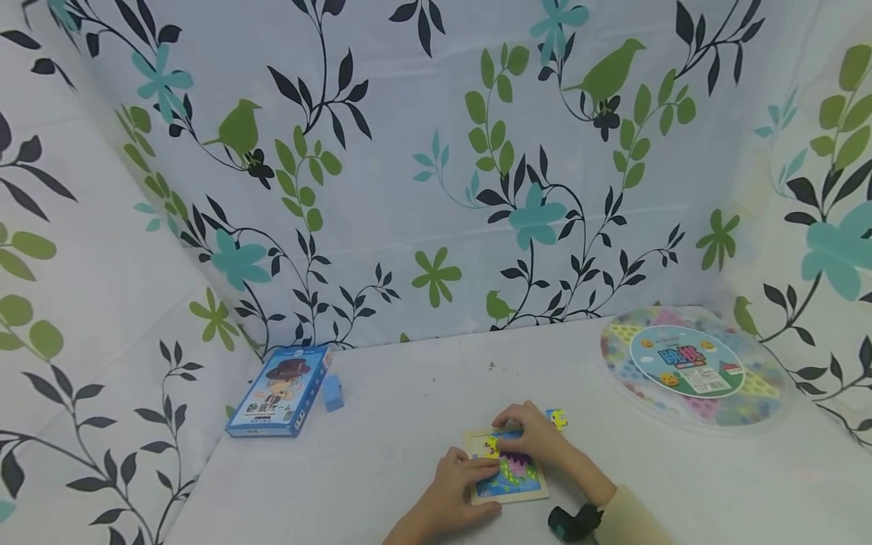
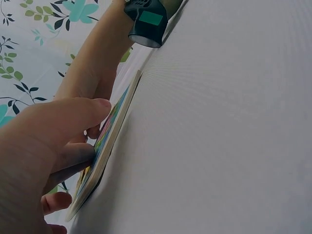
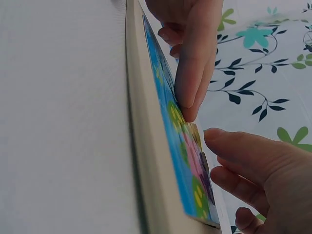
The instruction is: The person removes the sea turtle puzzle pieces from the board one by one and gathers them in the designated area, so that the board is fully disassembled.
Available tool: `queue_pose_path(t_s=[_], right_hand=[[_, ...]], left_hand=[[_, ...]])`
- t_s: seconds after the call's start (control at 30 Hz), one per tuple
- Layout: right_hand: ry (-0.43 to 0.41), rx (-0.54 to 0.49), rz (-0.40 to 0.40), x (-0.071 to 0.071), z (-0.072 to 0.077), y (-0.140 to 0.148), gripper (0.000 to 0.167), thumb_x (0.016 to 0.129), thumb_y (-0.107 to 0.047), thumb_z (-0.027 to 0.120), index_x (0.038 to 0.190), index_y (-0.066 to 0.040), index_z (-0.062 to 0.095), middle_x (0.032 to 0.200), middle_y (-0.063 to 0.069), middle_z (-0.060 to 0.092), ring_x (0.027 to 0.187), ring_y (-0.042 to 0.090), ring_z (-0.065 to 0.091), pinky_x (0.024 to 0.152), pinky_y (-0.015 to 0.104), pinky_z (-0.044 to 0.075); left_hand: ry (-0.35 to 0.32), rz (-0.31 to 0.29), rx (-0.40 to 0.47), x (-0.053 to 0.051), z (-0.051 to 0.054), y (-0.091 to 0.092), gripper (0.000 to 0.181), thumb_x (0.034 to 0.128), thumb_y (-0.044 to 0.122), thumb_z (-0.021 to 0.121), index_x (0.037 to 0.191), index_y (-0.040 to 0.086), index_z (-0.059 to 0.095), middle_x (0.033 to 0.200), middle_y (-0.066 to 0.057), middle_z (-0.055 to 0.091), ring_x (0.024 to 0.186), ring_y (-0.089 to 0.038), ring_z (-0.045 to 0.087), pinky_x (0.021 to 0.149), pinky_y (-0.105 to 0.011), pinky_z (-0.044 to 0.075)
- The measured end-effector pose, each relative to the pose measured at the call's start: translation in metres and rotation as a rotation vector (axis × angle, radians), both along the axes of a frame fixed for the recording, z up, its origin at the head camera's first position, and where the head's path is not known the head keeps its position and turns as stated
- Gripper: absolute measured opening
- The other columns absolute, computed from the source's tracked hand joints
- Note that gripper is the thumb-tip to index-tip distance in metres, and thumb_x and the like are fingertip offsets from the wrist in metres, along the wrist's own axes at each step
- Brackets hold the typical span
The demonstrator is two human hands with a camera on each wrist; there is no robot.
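Note:
A small wooden-framed jigsaw puzzle (image 1: 512, 488) with a blue, pink and green picture lies on the white table. My left hand (image 1: 455, 488) rests at its left side, fingers stretched over the picture; in the right wrist view its fingertips (image 3: 189, 109) touch the surface. From the far right side my right hand (image 1: 534, 437) reaches over the board, fingers bent, beside a yellow-patterned puzzle piece (image 1: 490, 445). In the right wrist view the right thumb (image 3: 217, 139) is close to raised piece edges; whether it pinches one is unclear. A loose yellow-and-blue piece (image 1: 559, 418) lies beyond the right hand.
At the back left stand a blue card-game box (image 1: 279, 393) and a small blue block (image 1: 333, 393). A round, clear-lidded box of colourful beads (image 1: 695, 363) lies at the back right. Patterned cloth (image 1: 381, 212) hangs behind the table. A dark wrist camera (image 1: 575, 522) is on the right wrist.

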State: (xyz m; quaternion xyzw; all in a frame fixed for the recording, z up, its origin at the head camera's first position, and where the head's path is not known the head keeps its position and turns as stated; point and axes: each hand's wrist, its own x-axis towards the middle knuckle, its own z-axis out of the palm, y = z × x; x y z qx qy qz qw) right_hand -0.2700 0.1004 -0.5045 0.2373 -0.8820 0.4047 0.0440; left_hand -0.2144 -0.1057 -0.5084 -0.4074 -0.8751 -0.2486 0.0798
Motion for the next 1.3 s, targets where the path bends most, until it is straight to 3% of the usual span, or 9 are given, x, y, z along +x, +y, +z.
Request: queue_pose_path(t_s=[0.33, 0.8, 1.3], right_hand=[[-0.016, -0.013, 0.035, 0.005, 0.003, -0.005, 0.03, 0.071, -0.027, 0.074, 0.096, -0.013, 0.065, 0.094, -0.007, 0.058, 0.084, 0.014, 0.04, 0.073, 0.032, 0.036], [0.036, 0.042, -0.004, 0.006, -0.004, -0.011, 0.024, 0.072, -0.023, 0.073, 0.092, -0.012, 0.065, 0.092, -0.008, 0.055, 0.083, 0.013, 0.038, 0.071, 0.03, 0.037], [0.067, 0.062, 0.023, 0.009, 0.0, -0.011, 0.021, 0.074, -0.021, 0.07, 0.094, -0.015, 0.068, 0.087, -0.009, 0.048, 0.081, 0.014, 0.037, 0.068, 0.032, 0.036]], left_hand=[[-0.111, 0.013, 0.005, 0.001, 0.001, 0.001, 0.05, 0.081, 0.048, 0.058, 0.116, 0.013, 0.061, 0.12, 0.007, 0.054, 0.076, -0.002, 0.029, 0.063, -0.016, 0.028], [-0.121, 0.012, -0.005, 0.002, -0.002, 0.0, 0.05, 0.0821, 0.049, 0.055, 0.118, 0.015, 0.059, 0.122, 0.009, 0.052, 0.078, -0.002, 0.032, 0.065, -0.016, 0.03], [-0.128, 0.025, -0.014, 0.001, -0.001, 0.001, 0.049, 0.0813, 0.049, 0.057, 0.117, 0.015, 0.06, 0.121, 0.009, 0.053, 0.074, -0.002, 0.031, 0.06, -0.015, 0.029]])
